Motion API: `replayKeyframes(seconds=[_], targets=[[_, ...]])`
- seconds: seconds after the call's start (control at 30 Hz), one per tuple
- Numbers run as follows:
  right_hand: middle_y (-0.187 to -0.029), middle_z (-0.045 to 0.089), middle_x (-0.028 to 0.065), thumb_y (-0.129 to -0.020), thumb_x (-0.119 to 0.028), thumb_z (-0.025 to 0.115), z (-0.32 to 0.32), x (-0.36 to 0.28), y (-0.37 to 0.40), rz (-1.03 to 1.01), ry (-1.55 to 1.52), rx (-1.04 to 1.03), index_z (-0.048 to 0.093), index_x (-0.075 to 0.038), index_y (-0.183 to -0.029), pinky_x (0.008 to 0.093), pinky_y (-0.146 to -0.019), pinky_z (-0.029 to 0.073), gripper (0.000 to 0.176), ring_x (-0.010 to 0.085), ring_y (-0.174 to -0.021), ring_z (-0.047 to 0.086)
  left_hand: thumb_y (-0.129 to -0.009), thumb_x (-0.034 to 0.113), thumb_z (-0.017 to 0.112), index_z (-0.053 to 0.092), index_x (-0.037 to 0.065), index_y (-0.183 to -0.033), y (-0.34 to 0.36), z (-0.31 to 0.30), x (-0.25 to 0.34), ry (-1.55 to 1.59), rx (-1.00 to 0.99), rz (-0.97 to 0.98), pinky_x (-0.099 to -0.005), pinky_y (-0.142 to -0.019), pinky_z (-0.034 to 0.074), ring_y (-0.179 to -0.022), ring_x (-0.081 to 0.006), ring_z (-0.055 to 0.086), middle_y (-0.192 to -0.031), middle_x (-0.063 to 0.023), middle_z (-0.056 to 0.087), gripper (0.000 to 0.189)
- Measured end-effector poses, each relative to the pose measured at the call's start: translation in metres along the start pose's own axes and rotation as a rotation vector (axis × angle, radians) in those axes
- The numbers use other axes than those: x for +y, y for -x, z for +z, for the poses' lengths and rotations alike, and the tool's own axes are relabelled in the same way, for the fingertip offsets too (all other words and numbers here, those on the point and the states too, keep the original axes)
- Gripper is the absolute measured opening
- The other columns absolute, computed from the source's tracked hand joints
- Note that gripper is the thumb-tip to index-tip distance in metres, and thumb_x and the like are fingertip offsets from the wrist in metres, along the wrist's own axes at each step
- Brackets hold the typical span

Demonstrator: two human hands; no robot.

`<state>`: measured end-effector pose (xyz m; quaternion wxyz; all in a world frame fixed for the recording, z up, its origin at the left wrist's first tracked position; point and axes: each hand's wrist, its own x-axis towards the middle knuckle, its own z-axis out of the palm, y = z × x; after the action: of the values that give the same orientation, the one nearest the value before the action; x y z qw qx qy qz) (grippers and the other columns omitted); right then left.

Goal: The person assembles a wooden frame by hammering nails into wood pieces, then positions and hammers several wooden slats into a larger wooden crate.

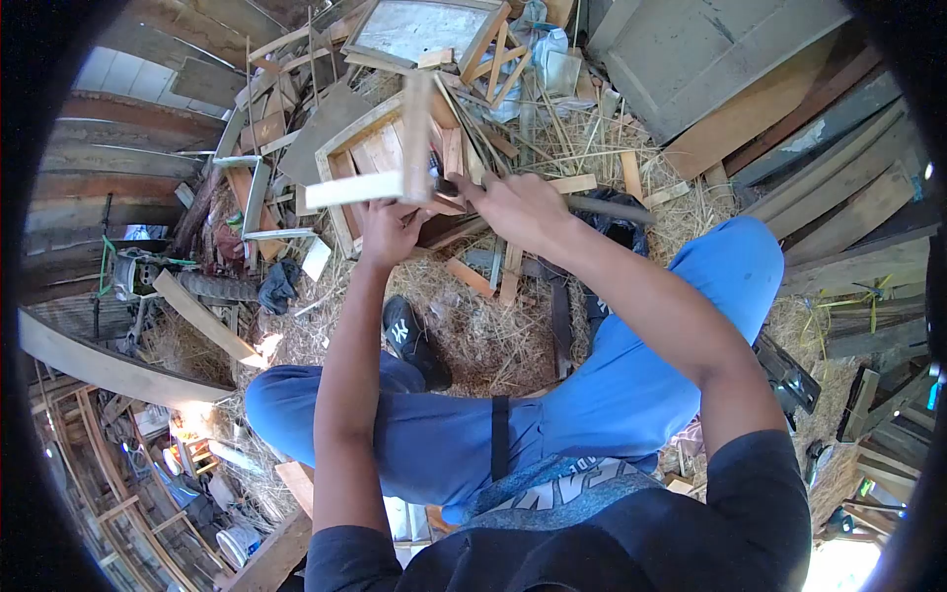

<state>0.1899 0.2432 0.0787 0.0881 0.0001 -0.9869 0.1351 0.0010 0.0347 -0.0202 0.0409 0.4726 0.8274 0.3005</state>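
The upright wooden strip (416,128) is blurred; the dark object (446,185) at the right hand (518,210) is too small to identify; the top edge crops the grey panel (720,54).

- Left arm (345,375): bare, reaching forward
- Left hand (390,235): fingers bent
- Right arm (646,296): bare, elbow bent, angled inward
- Right hand (520,209): fingers curled, back upward

The place looks like a rough woodworking shed. Weathered plank walls (138,158) stand at ten o'clock, straw (493,335) and wood offcuts cover the ground at the centre, a paneled door (710,59) leans at one o'clock, long boards (838,217) lie stacked at two o'clock, and wooden frames (424,35) sit at twelve.
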Motion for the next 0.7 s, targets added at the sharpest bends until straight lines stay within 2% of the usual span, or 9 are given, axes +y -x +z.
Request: replayKeyframes(seconds=[0.07,0.17,0.27,0.37,0.5,0.57,0.6,0.67,0.7], targets=[[-0.1,0.069,0.0165,-0.093,-0.01,0.054,0.003,0.003,-0.003,0.082,0.023,-0.119,0.046,-0.016,-0.154,0.0451,-0.063,0.062,0.061,0.033,-0.078,0.074,-0.084,0.029,0.08,0.082,0.016,-0.099,-0.002,-0.01,0.009,-0.226,-0.039,0.074,-0.0557,-0.108,0.034,-0.119,-0.0344,0.059,-0.111,-0.0092,0.074,0.02],[-0.098,0.068,0.016,-0.094,-0.01,0.053,0.003,0.0,-0.001,-0.007,-0.038,0.056,0.043,-0.017,-0.156,0.0451,-0.064,0.062,0.063,0.0329,-0.077,0.074,-0.083,0.028,0.08,0.082,0.016,-0.099,0.001,0.006,-0.016,-0.132,-0.018,0.057,-0.0562,-0.107,0.034,-0.12,-0.0337,0.059,-0.113,-0.0089,0.074,0.02],[-0.098,0.068,0.0162,-0.094,-0.01,0.052,0.006,0.004,0.0,0.018,0.025,-0.16,0.042,-0.015,-0.156,0.0454,-0.065,0.063,0.062,0.0325,-0.078,0.075,-0.082,0.027,0.08,0.082,0.016,-0.098,0.001,-0.002,0.003,-0.096,-0.032,0.001,-0.0565,-0.106,0.035,-0.119,-0.0338,0.059,-0.111,-0.0087,0.074,0.019],[-0.099,0.068,0.016,-0.094,-0.01,0.053,-0.003,-0.001,-0.003,-0.011,0.002,-0.07,0.044,-0.013,-0.155,0.045,-0.065,0.063,0.061,0.0319,-0.08,0.075,-0.083,0.027,0.08,0.081,0.016,-0.101,0.0,-0.004,-0.004,-0.213,-0.054,0.085,-0.0562,-0.103,0.037,-0.118,-0.0351,0.059,-0.108,-0.0091,0.074,0.021],[-0.1,0.07,0.0178,-0.096,-0.011,0.053,-0.002,0.0,0.002,-0.087,-0.03,0.107,0.047,-0.009,-0.152,0.0452,-0.064,0.063,0.056,0.0335,-0.081,0.075,-0.081,0.026,0.082,0.081,0.016,-0.1,0.001,-0.002,0.0,-0.041,-0.089,-0.07,-0.0554,-0.103,0.038,-0.117,-0.0347,0.059,-0.11,-0.0086,0.074,0.022],[-0.1,0.07,0.0184,-0.096,-0.011,0.053,-0.001,0.002,-0.001,0.005,0.046,-0.168,0.047,-0.007,-0.151,0.0449,-0.065,0.063,0.056,0.0337,-0.08,0.076,-0.083,0.025,0.08,0.081,0.018,-0.099,0.0,-0.007,0.006,-0.263,0.02,0.143,-0.0557,-0.099,0.04,-0.113,-0.0355,0.059,-0.11,-0.0079,0.074,0.018],[-0.1,0.07,0.0184,-0.096,-0.011,0.053,-0.003,0.0,-0.002,0.005,0.045,-0.168,0.047,-0.007,-0.151,0.0449,-0.065,0.063,0.056,0.0337,-0.08,0.076,-0.083,0.025,0.08,0.081,0.018,-0.099,-0.001,-0.007,0.005,-0.263,0.018,0.143,-0.0557,-0.099,0.04,-0.113,-0.0355,0.059,-0.11,-0.0079,0.074,0.018],[-0.106,0.069,0.0169,-0.094,-0.011,0.053,-0.004,-0.004,0.0,-0.044,-0.042,0.073,0.047,-0.012,-0.152,0.0448,-0.065,0.063,0.059,0.0318,-0.085,0.075,-0.082,0.025,0.081,0.081,0.015,-0.098,-0.001,-0.004,0.005,-0.083,-0.032,0.012,-0.0541,-0.102,0.04,-0.111,-0.0353,0.061,-0.104,-0.0083,0.075,0.019],[-0.106,0.069,0.0169,-0.094,-0.011,0.053,-0.003,-0.003,0.0,-0.046,-0.043,0.068,0.047,-0.012,-0.152,0.0448,-0.065,0.063,0.059,0.0318,-0.085,0.075,-0.081,0.025,0.081,0.081,0.014,-0.097,-0.001,-0.003,0.005,0.006,-0.055,-0.053,-0.0533,-0.103,0.04,-0.11,-0.0352,0.062,-0.101,-0.0085,0.075,0.019]])
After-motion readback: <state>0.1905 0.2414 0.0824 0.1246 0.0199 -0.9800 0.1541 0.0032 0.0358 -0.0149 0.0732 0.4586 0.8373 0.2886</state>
